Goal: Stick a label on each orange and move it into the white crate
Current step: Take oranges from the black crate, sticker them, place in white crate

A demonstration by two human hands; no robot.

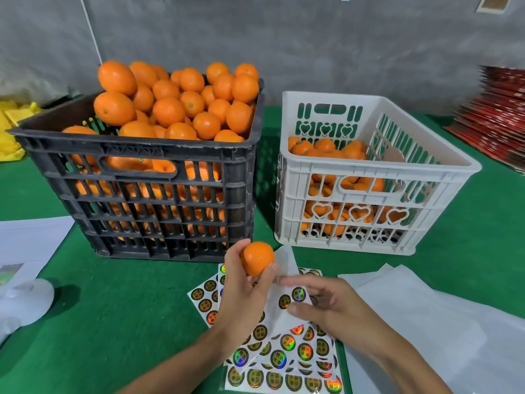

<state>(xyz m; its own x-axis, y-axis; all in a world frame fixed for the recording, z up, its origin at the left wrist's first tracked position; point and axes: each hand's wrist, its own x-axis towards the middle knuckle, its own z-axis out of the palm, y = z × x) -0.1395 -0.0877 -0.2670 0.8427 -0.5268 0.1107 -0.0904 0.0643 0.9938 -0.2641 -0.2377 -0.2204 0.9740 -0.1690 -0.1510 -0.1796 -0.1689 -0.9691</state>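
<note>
the left hand (241, 288) grips one orange (258, 258) between the thumb and the curled fingers, lifted above the worktop (119, 302), just in front of the black crate (147, 194) at its near right corner. this orange shows no label on the side that faces the camera.

the right hand (332, 305) is to the right of the black crate's near corner and lower in the view, over the label sheets (281, 354). its fingers are blurred and bent over a white backing sheet (287, 291) that carries two round labels; whether they pinch the sheet or a label i cannot tell. the two hands are close but do not touch.

the label sheets lie fanned on the worktop in front of the black crate, partly under both hands, with many round gold and holographic stickers on them.

the black crate is heaped with oranges above its rim. the white crate (369, 177) stands just to the right of the black crate, with a narrow gap between them, and it holds a lower layer of oranges, mostly at its left side.

to the left of the black crate lie white paper sheets (28, 243) and a white rounded object (25, 302). far to the right of it, past the white crate, there are white bags or papers (443, 317) and a stack of red flat items (494, 109).
</note>
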